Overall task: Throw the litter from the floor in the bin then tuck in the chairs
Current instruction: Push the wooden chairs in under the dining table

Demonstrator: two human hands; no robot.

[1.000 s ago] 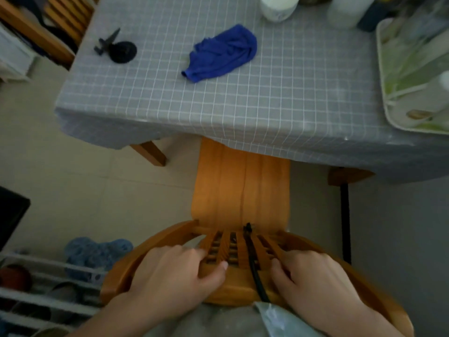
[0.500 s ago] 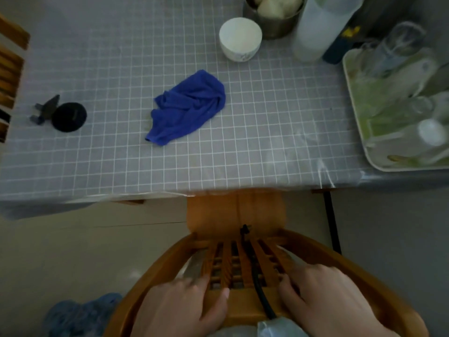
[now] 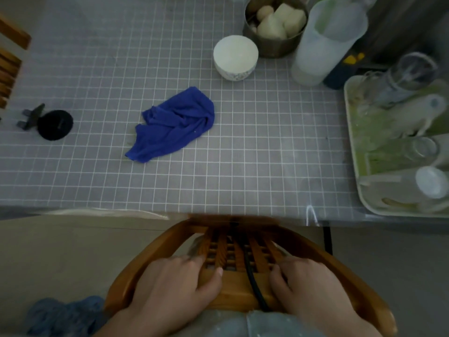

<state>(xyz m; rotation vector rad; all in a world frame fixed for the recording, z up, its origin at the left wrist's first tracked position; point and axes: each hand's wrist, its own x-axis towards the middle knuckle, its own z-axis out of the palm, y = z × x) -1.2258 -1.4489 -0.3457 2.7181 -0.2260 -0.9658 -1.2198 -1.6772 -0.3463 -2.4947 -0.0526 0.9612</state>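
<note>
A wooden chair (image 3: 150,259) with a curved, slatted backrest stands right at the near edge of the table (image 3: 255,166); its seat is hidden under the tabletop. My left hand (image 3: 170,285) grips the top rail of the backrest left of centre, thumb over the front. My right hand (image 3: 313,288) grips the same rail right of centre. A black cord (image 3: 252,278) runs down over the rail between my hands. No litter or bin is in sight.
The grey checked tablecloth carries a crumpled blue cloth (image 3: 175,125), a black round object (image 3: 54,124), a white bowl (image 3: 235,57), a metal pot (image 3: 274,27), a plastic jug (image 3: 325,42) and a tray of bottles (image 3: 398,147). Another wooden chair (image 3: 9,62) stands far left. A blue slipper (image 3: 63,314) lies on the floor.
The chair has slid forward under the table: its seat, visible a second ago, is now hidden. Both hands stayed on the backrest and my view moved over the tabletop.
</note>
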